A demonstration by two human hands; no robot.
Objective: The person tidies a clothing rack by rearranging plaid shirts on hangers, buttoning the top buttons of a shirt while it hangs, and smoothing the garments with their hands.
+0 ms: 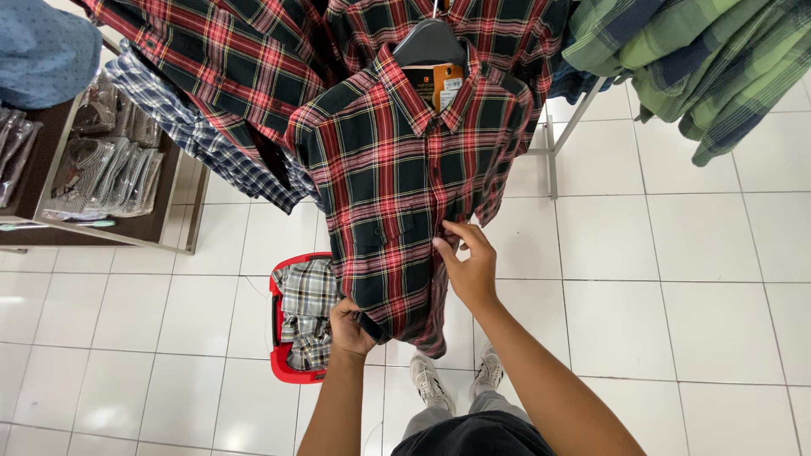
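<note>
With the left hand (349,328) clenched on the hem of the hanging red-and-dark-green plaid cotton shirt (397,181) and the right hand (467,263) seemingly pinching its button placket, a hard downward tug could slip it off the grey plastic hanger (429,42).

One red-and-black plaid shirt (397,177) on one grey hanger (429,40), with one orange tag (441,84) at the collar. One red shopping basket (283,359) on the floor. Two white sneakers (431,384). Two bare hands: left (351,328), right (467,263).
</note>
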